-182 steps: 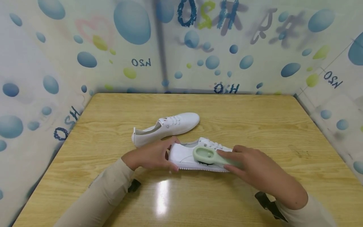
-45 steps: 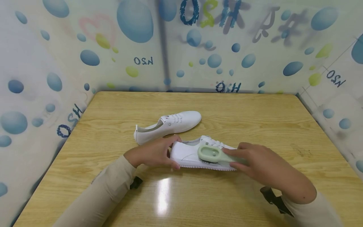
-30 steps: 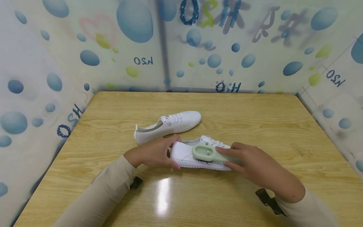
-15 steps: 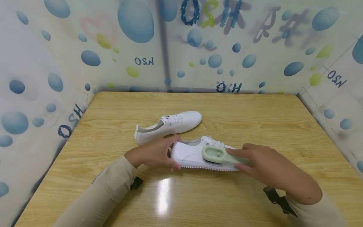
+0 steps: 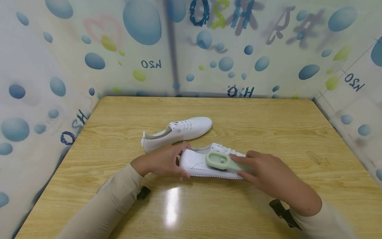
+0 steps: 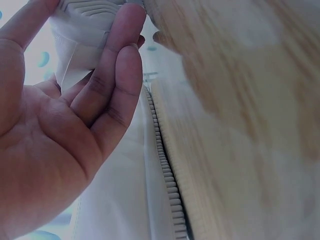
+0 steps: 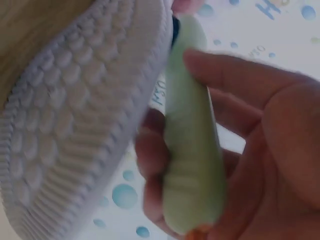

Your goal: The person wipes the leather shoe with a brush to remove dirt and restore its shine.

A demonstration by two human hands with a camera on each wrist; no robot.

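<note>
A white lace-up sneaker (image 5: 195,162) is tipped so its side faces up in the head view, its ridged sole edge toward the person. The left hand (image 5: 164,162) grips its heel between thumb and fingers. Against the sneaker's side lies the head of a pale green brush (image 5: 218,160); the bristles are hidden under it. The right hand (image 5: 270,171) holds the brush's handle (image 7: 192,145), thumb and fingers wrapped round it, covering the sneaker's toe in the head view. In the right wrist view the knobbly white sole (image 7: 75,95) shows beside the handle.
The second white sneaker (image 5: 191,128) stands upright just behind the first, toe to the right. Both are on a wood-grain table (image 5: 268,122). A wall (image 5: 191,49) printed with blue bubbles rises at the table's back edge and along both sides.
The brush slides back and forth along the sneaker's side; since half a second ago the right hand has moved it left, toward the heel. The left hand and both sneakers stay put.
</note>
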